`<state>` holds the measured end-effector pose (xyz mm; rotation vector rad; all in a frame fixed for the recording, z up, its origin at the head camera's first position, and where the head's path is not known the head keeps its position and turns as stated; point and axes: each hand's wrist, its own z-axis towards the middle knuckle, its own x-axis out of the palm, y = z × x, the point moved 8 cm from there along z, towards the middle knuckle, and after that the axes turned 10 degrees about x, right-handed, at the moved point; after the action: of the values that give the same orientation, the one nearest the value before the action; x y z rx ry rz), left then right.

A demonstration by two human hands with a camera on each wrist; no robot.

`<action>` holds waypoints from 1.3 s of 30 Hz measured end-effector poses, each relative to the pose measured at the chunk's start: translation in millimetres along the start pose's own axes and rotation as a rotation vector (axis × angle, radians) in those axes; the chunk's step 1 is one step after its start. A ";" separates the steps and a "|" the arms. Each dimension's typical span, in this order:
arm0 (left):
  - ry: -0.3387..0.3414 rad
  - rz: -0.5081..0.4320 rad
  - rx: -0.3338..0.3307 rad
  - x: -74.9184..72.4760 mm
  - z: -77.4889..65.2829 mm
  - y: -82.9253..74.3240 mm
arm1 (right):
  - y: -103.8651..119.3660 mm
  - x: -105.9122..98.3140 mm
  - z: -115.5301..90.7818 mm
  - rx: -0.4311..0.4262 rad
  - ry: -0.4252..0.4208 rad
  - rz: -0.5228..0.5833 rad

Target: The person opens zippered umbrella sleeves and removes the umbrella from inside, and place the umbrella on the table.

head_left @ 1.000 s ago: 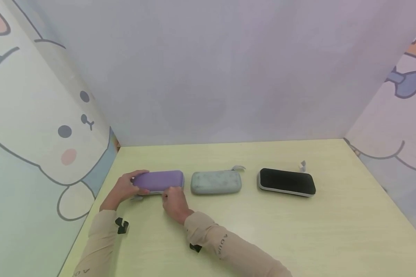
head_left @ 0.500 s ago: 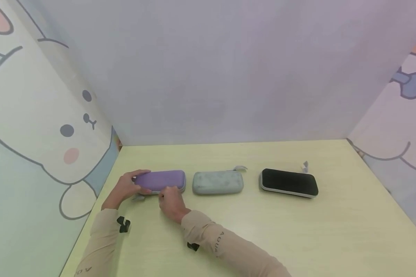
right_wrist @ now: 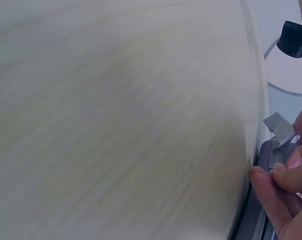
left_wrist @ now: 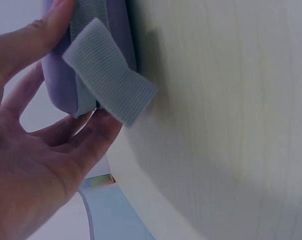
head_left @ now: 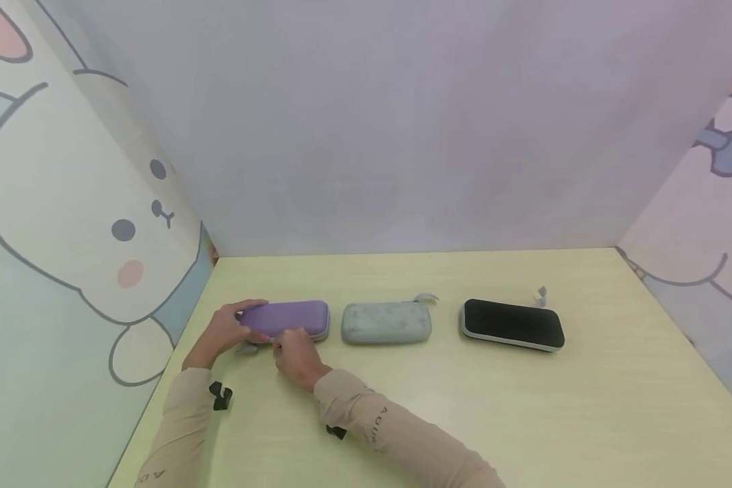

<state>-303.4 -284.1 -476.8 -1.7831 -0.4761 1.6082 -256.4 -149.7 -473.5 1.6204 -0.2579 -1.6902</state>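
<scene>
A purple zip-up pencil case (head_left: pixel 289 317) lies at the left of the table. My left hand (head_left: pixel 224 331) grips its left end, with the thumb on the near side and fingers around the end. A grey fabric tab (left_wrist: pixel 108 70) sticks out from that end in the left wrist view. At the case's near side, my right hand (head_left: pixel 299 356) pinches the zipper pull, which its fingertips mostly hide. Dark zipper teeth (right_wrist: pixel 264 227) show along the seam behind those fingers (right_wrist: pixel 271 197) in the right wrist view.
A grey-green case (head_left: pixel 387 323) lies right of the purple one, with a fabric tab at its back. Further right is a black case (head_left: pixel 512 325) with a pale edge. Printed panels stand along the left, right and back of the pale table (head_left: pixel 524 413).
My right hand has slid left along the near side of the purple case, closer to my left hand. The left hand keeps its grip. The whole view has shifted slightly.
</scene>
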 end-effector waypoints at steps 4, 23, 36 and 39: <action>0.020 0.013 0.014 2.7 0.8 -2.3 | -0.1 0.5 1.6 -0.021 0.009 0.030; 0.118 0.185 0.117 9.7 3.8 -22.5 | -16.4 -13.7 -10.9 -0.063 0.093 0.202; -0.001 0.244 0.184 -1.5 3.3 -31.6 | -33.3 -43.9 -19.8 -0.030 0.099 0.204; -0.015 0.265 0.202 -2.0 0.7 -36.2 | -34.0 -50.0 -21.5 -0.035 0.095 0.218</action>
<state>-298.3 -259.9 -450.3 -1.7356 -0.0800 1.7801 -254.6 -86.9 -460.0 1.5806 -0.3426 -1.4422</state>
